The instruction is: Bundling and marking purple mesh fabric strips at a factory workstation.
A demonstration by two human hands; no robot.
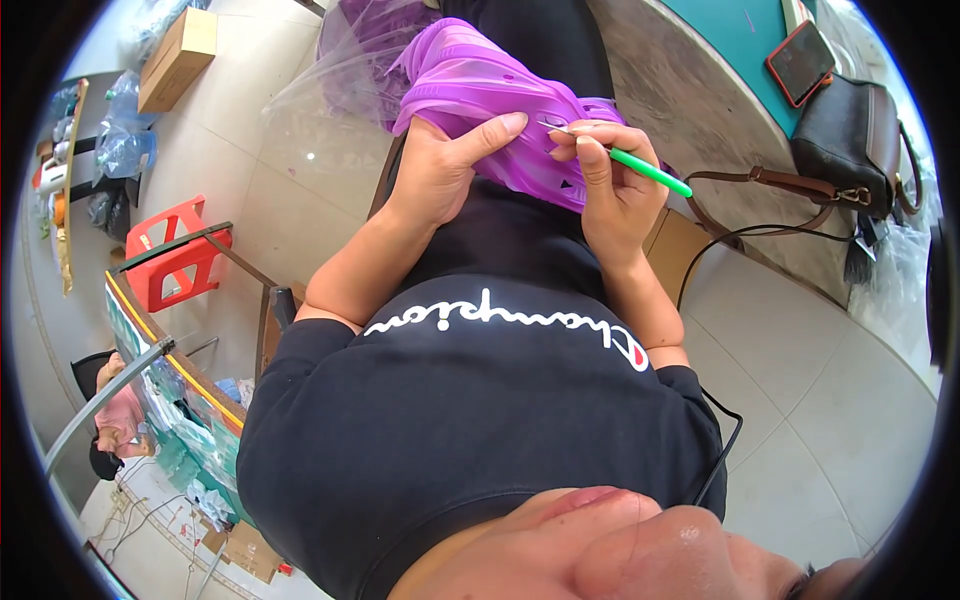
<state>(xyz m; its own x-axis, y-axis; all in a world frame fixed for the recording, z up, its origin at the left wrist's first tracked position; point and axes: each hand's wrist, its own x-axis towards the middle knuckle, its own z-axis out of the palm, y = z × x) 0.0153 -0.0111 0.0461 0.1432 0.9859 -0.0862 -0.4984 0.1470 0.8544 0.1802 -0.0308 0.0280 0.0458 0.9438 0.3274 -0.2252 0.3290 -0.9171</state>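
A ribbed, translucent purple soft plastic piece [490, 95] lies across my lap, with small dark cut-outs in it; its exact kind I cannot tell. My left hand [438, 168] grips its near edge, thumb stretched along the top and the other fingers underneath. Pinched like a pen in my right hand [622, 195] is a slim green-handled tool [650, 172]. Its thin metal tip points left, at the purple surface close to my left thumb. Whether the tip touches the plastic is unclear. More purple pieces [365, 60] sit beyond, partly under clear plastic film.
To the right, a table with a green top [745, 40] carries a phone [800, 63] and a black handbag [850, 140] with a brown strap. On the left stand a red plastic stool [180, 255] and a cardboard box [178, 60]. Another person [122, 415] sits far left.
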